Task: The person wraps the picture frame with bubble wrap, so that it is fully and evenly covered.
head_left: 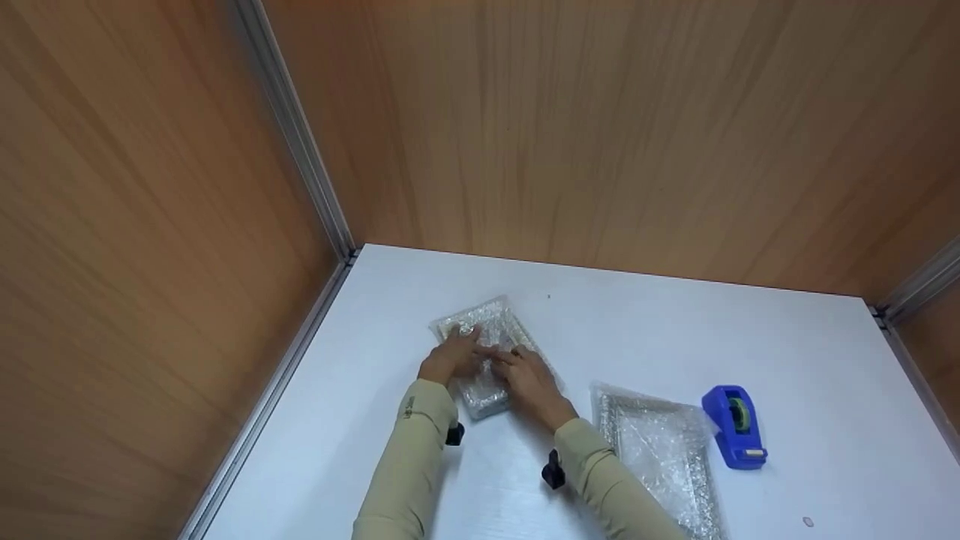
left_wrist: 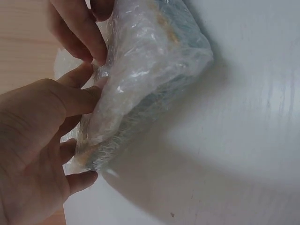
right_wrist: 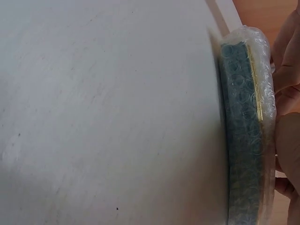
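A flat package in clear bubble wrap (head_left: 491,319) lies on the white table; a dark teal side with a gold edge shows through the bubble wrap (right_wrist: 241,117) in the right wrist view. My left hand (head_left: 454,356) rests on the package with fingers spread, thumb toward the other hand. In the left wrist view, the left hand's fingertips (left_wrist: 83,182) touch the wrap along its edge. Beside it, my right hand (head_left: 531,379) has its fingers bent down onto the wrap's middle, fingertips (left_wrist: 99,55) right at a fold of the plastic.
To the right lies a second bubble-wrapped item, a silver ornate frame (head_left: 611,420), its loose wrap reaching a blue tape dispenser (head_left: 739,446). Wood-grain panels (head_left: 600,150) stand behind and at the left. A small scrap (head_left: 808,521) lies near the front right.
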Demonstrator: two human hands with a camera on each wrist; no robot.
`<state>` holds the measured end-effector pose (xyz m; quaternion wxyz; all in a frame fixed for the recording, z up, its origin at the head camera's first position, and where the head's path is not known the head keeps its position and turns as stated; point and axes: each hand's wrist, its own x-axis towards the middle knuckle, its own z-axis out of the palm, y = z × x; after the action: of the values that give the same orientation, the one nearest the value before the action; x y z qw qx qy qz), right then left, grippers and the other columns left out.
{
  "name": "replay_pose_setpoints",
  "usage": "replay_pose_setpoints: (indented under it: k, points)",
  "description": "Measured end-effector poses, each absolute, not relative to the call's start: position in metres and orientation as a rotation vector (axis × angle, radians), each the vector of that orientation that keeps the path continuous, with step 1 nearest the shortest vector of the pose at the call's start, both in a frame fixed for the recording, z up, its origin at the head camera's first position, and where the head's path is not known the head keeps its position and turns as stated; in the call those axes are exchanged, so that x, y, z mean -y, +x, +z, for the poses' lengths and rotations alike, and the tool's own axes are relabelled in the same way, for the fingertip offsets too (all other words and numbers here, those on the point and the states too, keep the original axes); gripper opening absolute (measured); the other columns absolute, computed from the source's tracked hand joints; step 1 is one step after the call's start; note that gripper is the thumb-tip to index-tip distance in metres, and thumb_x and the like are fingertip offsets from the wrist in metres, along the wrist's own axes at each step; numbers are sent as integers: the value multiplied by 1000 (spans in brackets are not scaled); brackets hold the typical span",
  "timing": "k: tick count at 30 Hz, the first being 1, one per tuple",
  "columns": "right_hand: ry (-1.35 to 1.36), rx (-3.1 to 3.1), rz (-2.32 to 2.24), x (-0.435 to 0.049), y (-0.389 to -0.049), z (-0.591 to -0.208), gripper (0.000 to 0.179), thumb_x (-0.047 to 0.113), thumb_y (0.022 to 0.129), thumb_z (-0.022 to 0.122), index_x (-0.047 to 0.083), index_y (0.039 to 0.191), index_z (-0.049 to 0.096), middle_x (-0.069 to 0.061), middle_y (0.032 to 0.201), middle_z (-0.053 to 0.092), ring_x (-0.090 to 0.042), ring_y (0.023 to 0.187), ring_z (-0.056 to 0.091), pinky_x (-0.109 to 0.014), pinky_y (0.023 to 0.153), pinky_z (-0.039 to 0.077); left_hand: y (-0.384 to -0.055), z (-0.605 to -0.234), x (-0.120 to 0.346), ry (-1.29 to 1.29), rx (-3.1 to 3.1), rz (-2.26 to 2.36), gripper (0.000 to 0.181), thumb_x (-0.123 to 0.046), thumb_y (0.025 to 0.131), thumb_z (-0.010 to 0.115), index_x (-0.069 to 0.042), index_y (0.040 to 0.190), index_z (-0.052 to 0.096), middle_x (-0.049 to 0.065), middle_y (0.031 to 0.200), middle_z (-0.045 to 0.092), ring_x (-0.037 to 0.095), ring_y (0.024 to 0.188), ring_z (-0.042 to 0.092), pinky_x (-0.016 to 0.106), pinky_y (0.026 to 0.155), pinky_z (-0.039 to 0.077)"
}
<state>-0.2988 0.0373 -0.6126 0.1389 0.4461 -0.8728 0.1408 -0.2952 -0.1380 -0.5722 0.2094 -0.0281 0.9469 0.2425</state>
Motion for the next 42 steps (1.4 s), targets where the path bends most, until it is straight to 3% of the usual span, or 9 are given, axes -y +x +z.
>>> replay_pose_setpoints:
  k: [5, 9, 18, 34, 42]
  points:
    - [1222, 2739, 627, -47, -293, -610, 32, 20, 97, 43, 11, 122, 60, -8, 124, 58, -28, 116, 48, -43, 98, 38, -290, -568, 127, -42, -2657, 629, 33, -30, 96, 47, -39, 128, 52, -4, 154, 13, 31, 141, -3, 61, 106, 16]
    - [900, 2951, 1123, -43, -291, -609, 42, 37, 100, 33, 14, 129, 55, -11, 132, 50, -30, 124, 41, -46, 104, 32, -290, -569, 130, -20, -2661, 639, 36, -27, 96, 47, -40, 130, 49, -3, 154, 15, 31, 141, -2, 61, 106, 15]
    - [1216, 2446, 669, -42, -290, -613, 19, 5, 90, 52, 6, 106, 61, -7, 94, 69, -32, 99, 56, -44, 85, 47, -289, -567, 134, -5, -2657, 640, 38, -28, 94, 49, -40, 131, 48, -2, 154, 14, 32, 140, -2, 60, 107, 14]
    - [1086, 2718, 828, -42, -280, -607, 33, 0, 86, 52, 7, 117, 60, -10, 115, 61, -33, 112, 51, -48, 94, 42, -291, -569, 134, 37, -2709, 523, 41, -23, 95, 48, -39, 133, 46, 1, 154, 15, 35, 140, -1, 58, 108, 17]
    - [914, 2754, 969, -39, -275, -606, 21, 5, 89, 53, 8, 106, 65, -6, 106, 64, -25, 106, 54, -42, 92, 43, -291, -571, 131, -4, -2764, 475, 42, -21, 95, 49, -38, 132, 48, 5, 153, 18, 37, 139, 4, 59, 108, 13]
